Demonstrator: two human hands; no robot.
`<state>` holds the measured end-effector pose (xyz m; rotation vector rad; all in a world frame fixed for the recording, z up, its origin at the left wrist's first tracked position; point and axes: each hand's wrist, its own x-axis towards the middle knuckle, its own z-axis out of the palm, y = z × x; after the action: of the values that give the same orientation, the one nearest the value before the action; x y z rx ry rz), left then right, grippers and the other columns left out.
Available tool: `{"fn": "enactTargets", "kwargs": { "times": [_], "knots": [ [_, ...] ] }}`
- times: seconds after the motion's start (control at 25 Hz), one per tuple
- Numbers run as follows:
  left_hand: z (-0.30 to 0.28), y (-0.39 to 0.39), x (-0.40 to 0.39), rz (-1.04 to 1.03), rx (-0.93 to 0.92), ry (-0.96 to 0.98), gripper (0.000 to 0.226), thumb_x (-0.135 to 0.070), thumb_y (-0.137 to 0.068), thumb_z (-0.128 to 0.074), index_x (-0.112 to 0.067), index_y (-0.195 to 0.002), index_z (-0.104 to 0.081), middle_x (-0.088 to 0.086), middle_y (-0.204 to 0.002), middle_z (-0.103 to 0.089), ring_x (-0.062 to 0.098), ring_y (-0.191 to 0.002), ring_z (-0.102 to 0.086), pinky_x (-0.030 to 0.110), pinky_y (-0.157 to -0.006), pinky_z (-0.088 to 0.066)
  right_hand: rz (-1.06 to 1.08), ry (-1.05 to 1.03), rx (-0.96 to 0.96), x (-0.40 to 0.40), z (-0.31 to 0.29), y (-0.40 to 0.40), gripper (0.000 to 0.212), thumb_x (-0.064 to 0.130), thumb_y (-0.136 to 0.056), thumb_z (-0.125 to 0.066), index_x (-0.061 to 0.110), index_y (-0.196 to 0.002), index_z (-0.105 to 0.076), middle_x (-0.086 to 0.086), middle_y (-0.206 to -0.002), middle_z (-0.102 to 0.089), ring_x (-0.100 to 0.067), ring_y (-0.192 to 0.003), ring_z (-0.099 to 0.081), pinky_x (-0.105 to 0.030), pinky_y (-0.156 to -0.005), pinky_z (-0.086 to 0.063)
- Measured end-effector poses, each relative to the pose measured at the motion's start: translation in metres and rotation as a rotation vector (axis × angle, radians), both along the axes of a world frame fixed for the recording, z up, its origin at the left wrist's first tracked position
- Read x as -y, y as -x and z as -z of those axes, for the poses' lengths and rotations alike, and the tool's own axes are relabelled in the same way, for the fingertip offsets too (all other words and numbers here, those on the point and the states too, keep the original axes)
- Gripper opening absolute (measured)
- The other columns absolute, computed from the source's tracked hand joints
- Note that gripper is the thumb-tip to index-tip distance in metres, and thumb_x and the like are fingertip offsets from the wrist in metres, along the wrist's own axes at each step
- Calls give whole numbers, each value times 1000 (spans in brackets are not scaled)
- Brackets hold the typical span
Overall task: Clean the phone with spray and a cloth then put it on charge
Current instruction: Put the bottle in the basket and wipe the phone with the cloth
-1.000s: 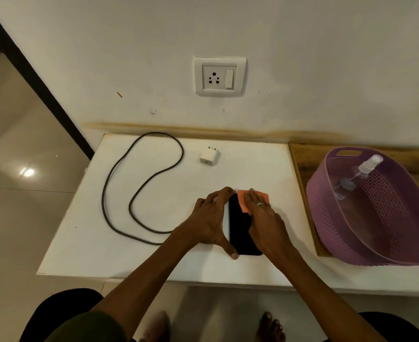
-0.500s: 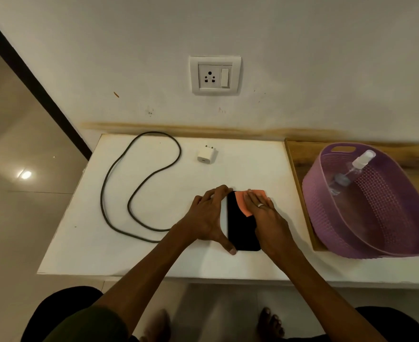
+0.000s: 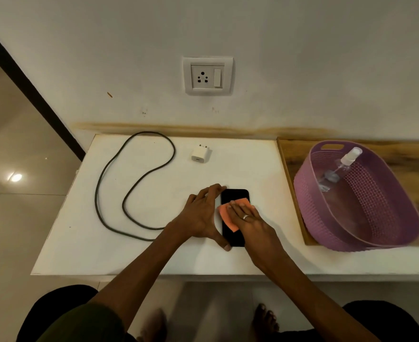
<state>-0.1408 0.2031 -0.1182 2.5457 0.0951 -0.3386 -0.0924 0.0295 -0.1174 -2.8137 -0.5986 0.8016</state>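
Black phone (image 3: 235, 196) laid flat on white table (image 3: 154, 255), near front edge. Left hand (image 3: 203, 215) braced against phone's left side, fingers spread, thumb at near corner. Right hand (image 3: 249, 222) laid flat, fingers together (ring worn), orange cloth (image 3: 225, 215) pressed onto screen. Farther back: dark cable (image 3: 109, 169) looped, white charger (image 3: 199, 154). Spray bottle (image 3: 339, 169) laid in purple basket (image 3: 312, 193) at right. Wall socket (image 3: 207, 76) beyond.

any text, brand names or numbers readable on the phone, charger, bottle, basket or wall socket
None can be read.
phone: screen dark, no text.
charger: plain white, no marking visible.
spray bottle: clear, any label too blurred to read.
basket: no print.
wall socket: no lettering visible.
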Motion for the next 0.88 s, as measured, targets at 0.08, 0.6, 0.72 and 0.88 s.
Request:
{"fn": "enactTargets", "kwargs": {
  "times": [0.08, 0.6, 0.72, 0.88],
  "knots": [
    [0, 1, 1, 4, 0, -10, 148, -71, -37, -86, -28, -153, -5, -4, -159, -16, 20, -146, -20, 41, -119, -18, -58, -24, -40, 8, -11, -3, 84, 42, -95, -51, 18, -153, 4, -1, -163, 4, -20, -150, -3, -27, -119, -3],
    [2, 2, 0, -5, 12, 8, 149, -75, -34, -84, -31, -152, -5, -7, -157, -19, 17, -146, -20, 37, -116, -17, -341, -332, 105, 23, -6, 28, 63, 35, -101, -28, 60, -137, 17, 34, -151, 23, 12, -142, 13, -28, -120, -8],
    [2, 1, 1, 0, 6, -4, 148, -77, -34, -82, -30, -152, -5, -7, -157, -19, 18, -145, -21, 38, -117, -18, -184, -94, 185, 37, 3, 11, 76, 27, -98, -47, 29, -151, 9, 5, -162, 12, -16, -150, 2, -26, -119, -9],
    [2, 2, 2, -6, 13, 1, 149, -75, -34, -83, -30, -152, -5, -7, -158, -18, 18, -146, -20, 38, -117, -17, -212, -176, 253, 32, -1, 30, 92, 20, -89, -64, 11, -152, 2, -9, -162, -2, -21, -149, -15, -22, -116, -20]
  ]
}}
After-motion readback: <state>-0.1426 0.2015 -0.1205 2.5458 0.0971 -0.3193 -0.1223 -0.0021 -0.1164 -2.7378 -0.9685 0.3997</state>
